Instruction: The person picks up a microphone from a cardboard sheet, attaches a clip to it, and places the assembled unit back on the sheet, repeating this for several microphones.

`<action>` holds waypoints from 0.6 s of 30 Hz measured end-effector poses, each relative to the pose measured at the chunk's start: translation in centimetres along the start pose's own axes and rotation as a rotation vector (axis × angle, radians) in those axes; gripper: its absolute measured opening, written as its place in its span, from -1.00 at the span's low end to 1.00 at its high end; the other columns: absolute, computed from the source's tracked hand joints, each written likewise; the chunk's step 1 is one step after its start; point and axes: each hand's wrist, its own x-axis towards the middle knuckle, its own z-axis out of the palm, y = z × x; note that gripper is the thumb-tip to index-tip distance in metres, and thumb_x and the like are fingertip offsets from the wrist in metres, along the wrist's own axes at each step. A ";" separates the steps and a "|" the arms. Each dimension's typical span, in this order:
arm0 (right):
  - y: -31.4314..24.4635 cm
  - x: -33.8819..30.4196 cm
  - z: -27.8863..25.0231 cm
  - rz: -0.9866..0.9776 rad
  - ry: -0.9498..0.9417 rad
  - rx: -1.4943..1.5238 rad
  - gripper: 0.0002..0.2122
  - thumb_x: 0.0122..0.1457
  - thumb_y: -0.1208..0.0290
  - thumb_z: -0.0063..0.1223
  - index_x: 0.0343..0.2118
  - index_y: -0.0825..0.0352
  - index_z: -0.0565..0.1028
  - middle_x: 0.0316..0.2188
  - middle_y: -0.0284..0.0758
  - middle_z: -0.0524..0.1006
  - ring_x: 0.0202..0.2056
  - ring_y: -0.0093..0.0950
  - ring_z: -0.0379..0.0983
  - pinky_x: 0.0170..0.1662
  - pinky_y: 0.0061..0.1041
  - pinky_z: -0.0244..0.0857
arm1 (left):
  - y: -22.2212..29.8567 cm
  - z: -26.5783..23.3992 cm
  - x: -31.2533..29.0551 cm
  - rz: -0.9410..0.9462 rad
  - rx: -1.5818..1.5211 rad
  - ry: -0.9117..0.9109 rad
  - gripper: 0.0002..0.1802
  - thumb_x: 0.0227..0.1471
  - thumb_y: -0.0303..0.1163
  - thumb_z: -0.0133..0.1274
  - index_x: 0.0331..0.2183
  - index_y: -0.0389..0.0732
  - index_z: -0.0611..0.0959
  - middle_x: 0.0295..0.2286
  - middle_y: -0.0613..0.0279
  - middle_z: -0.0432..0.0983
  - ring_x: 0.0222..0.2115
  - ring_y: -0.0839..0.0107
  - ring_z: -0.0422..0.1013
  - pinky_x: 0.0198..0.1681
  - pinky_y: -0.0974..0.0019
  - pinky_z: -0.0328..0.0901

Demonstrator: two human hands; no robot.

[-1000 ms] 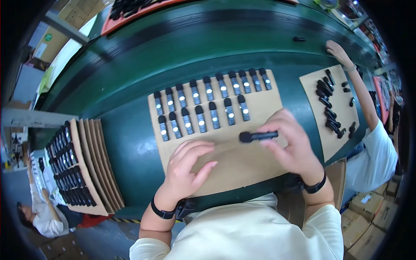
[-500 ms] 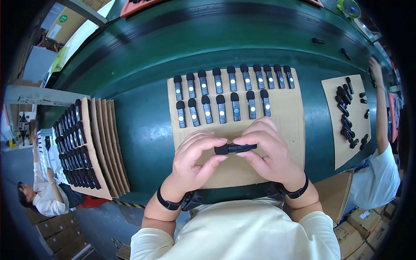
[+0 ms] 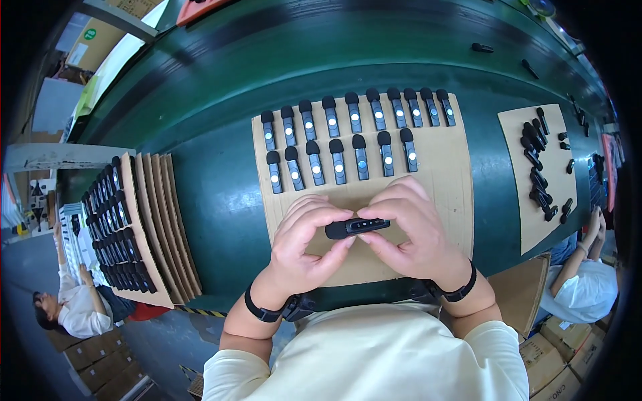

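Note:
Both my hands pinch a small black clip-on microphone (image 3: 368, 226) with a foam tip, held level over a cardboard sheet (image 3: 443, 200). My left hand (image 3: 301, 244) grips the foam end between thumb and forefinger. Its other end is between the thumb and forefinger of my right hand (image 3: 418, 234). A side with small openings or contacts faces up. Beyond my hands, similar microphones lie on the sheet in two rows, a full far row (image 3: 331, 118) and a shorter near row (image 3: 337, 162). Most show a bright round spot on the body.
Left stand upright cardboard sheets (image 3: 157, 220), the outer one lined with microphones (image 3: 120, 200). Another sheet (image 3: 528, 227) at right carries loose microphones. Two more (image 3: 481, 48) lie on the green bench (image 3: 221, 200). Co-workers sit left (image 3: 80, 307) and right (image 3: 585, 287).
The microphone has rolled between my fingers, bringing its side with small details upward. At right, the co-worker's arm has drawn back from the far bench. The view has shifted slightly.

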 end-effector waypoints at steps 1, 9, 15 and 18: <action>0.0 0.0 0.0 -0.007 0.006 -0.010 -0.66 -0.10 0.55 0.33 -0.21 0.29 0.50 -0.33 -0.31 0.54 -0.34 -0.30 0.40 -0.22 -0.35 0.26 | 0.0 0.0 0.0 0.012 -0.002 0.002 -0.61 -0.19 -0.61 0.28 -0.22 -0.29 0.60 -0.36 0.11 0.59 -0.34 0.16 0.51 -0.07 0.08 0.35; -0.3 0.0 0.1 -0.025 0.025 -0.035 -0.67 -0.12 0.58 0.33 -0.24 0.28 0.50 -0.34 -0.32 0.53 -0.34 -0.31 0.40 -0.22 -0.36 0.26 | 0.0 -0.2 0.0 0.034 0.027 -0.012 -0.62 -0.21 -0.60 0.30 -0.24 -0.29 0.61 -0.37 0.12 0.59 -0.34 0.17 0.51 -0.05 0.04 0.34; 0.0 0.0 0.3 -0.032 0.021 -0.028 -0.69 -0.11 0.62 0.31 -0.27 0.27 0.50 -0.32 -0.32 0.53 -0.33 -0.31 0.40 -0.21 -0.37 0.25 | 0.1 -0.2 0.1 0.028 0.030 -0.005 -0.63 -0.21 -0.59 0.30 -0.25 -0.29 0.61 -0.37 0.12 0.59 -0.36 0.18 0.51 -0.05 0.05 0.33; 0.2 -0.1 0.4 -0.046 0.007 0.019 -0.71 -0.10 0.63 0.29 -0.28 0.27 0.50 -0.31 -0.31 0.54 -0.31 -0.33 0.40 -0.19 -0.38 0.25 | -0.1 -0.3 0.0 0.023 0.027 -0.024 -0.64 -0.21 -0.58 0.31 -0.26 -0.28 0.61 -0.38 0.13 0.58 -0.36 0.18 0.50 -0.06 0.05 0.33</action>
